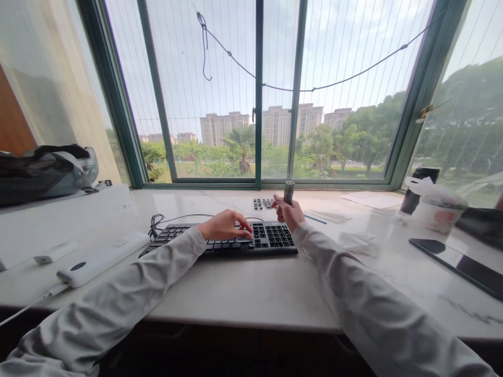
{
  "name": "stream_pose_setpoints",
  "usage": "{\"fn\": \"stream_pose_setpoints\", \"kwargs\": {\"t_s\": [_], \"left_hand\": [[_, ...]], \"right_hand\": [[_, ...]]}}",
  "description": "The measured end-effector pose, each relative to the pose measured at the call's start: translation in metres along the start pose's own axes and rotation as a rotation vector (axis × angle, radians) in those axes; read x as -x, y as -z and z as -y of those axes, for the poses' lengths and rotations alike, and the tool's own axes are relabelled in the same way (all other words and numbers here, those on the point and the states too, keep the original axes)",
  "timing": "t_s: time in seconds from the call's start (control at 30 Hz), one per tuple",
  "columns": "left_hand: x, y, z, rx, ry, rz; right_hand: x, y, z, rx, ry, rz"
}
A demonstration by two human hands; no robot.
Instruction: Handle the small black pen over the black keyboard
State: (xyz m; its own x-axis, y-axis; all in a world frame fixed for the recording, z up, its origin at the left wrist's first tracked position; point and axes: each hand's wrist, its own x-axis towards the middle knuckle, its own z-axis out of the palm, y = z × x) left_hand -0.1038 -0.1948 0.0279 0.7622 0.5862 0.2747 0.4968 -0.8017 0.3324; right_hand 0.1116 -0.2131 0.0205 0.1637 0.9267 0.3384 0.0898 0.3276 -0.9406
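Observation:
A black keyboard (228, 245) lies on the white desk, with some key positions on its right part looking bare. My left hand (223, 225) rests over its middle. The thumb and index finger reach to the keys there, slightly apart, with nothing visible between them. Above the keyboard's right end, my right hand (291, 214) is closed around a dark grey cylinder (289, 192) held upright. Its lower end is hidden by the hand. Just behind the keyboard, loose black keycaps (262, 203) lie in rows, close to the right hand's fingers.
A thin blue stick (315, 219) and clear plastic wrapping (357, 242) lie right of the keyboard. Farther right are a dark phone (459, 264), a bagged cup (438, 209) and a black cup (420, 188). A white power strip (102, 260) stands left. The window (258, 131) rises behind.

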Motion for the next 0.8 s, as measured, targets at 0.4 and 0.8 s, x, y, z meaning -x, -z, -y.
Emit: {"fn": "stream_pose_setpoints", "kwargs": {"t_s": [0.4, 0.8], "left_hand": [[0.005, -0.006, 0.007, 0.171, -0.014, 0.046], [0.007, 0.009, 0.008, 0.122, -0.093, 0.149]], "right_hand": [[0.036, -0.049, 0.001, -0.557, -0.255, 0.264], [0.037, -0.051, -0.003, -0.564, -0.31, 0.182]]}}
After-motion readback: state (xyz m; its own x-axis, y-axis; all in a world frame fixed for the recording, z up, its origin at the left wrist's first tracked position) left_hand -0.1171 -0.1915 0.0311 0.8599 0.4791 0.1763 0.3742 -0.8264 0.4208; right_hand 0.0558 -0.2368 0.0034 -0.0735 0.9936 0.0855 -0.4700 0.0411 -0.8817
